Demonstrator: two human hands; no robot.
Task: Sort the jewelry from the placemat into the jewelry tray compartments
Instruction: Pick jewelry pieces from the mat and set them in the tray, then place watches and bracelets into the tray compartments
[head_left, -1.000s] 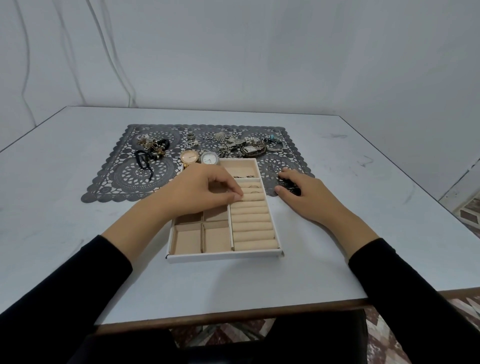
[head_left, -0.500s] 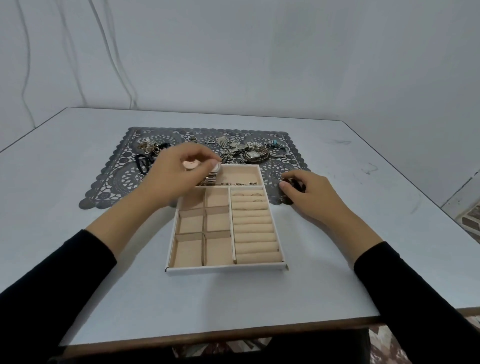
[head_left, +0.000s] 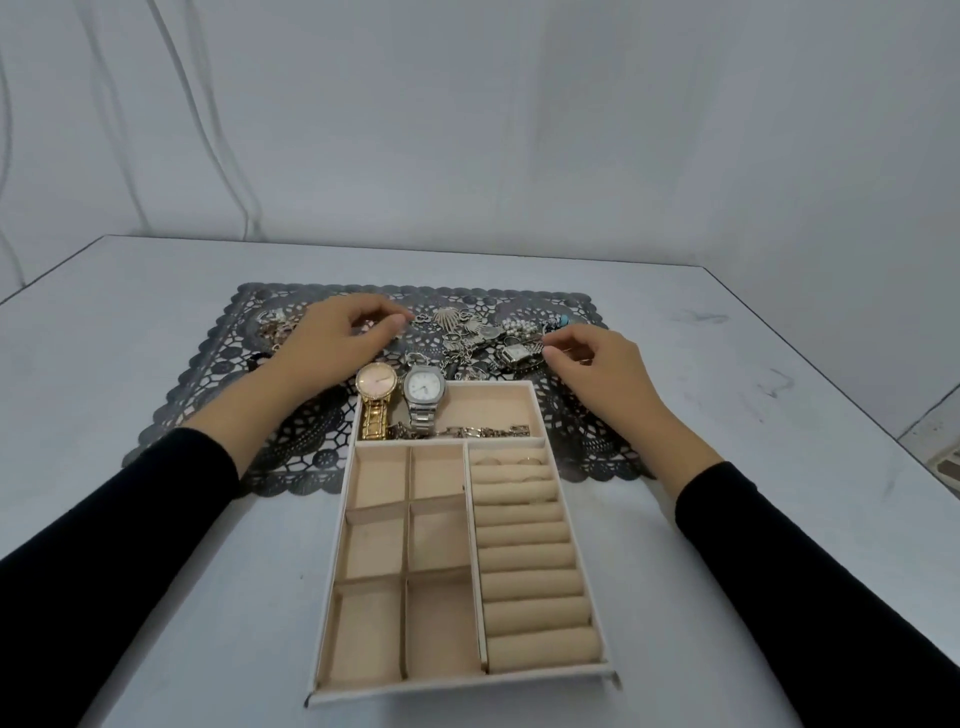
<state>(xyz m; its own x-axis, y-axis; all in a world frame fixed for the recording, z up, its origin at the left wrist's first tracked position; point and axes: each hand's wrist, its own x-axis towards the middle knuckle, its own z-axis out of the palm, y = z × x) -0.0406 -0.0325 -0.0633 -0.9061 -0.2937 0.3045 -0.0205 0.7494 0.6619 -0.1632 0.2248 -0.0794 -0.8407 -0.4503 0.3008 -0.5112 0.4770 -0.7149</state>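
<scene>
— How far along are we?
— Early, I judge. On the table (head_left: 156, 519), the mat (head_left: 197, 410) lies at the far side. The tray (head_left: 457, 691) sits nearer me, its far end overlapping the mat's near edge. Most of the jewelry is unsorted: a tangled pile (head_left: 467, 338) lies on the mat just beyond the tray. More bits show at the mat's far left, partly hidden by my hand.
— Anything in the tray yet?
— A little. The six squares (head_left: 379, 634) show nothing in them. In the top bay (head_left: 493, 408), the gold watch (head_left: 377, 383) and silver watch (head_left: 425, 388) lie side by side at the left end, straps inside, faces propped over the far rim. A chain (head_left: 483, 431) runs along that bay's near wall. Two rings (head_left: 530, 460) sit at the far end of the rolls (head_left: 524, 556).
— And your hands?
— Both reach over the mat, backs up. My left hand (head_left: 332, 345) hovers left of the pile, fingers bent, thumb tip close to the forefinger; whether it pinches anything I cannot tell. My right hand (head_left: 602, 371) is at the pile's right edge, beside a small watch (head_left: 514, 353), thumb and forefinger drawn together. I cannot tell if a piece is caught between them
</scene>
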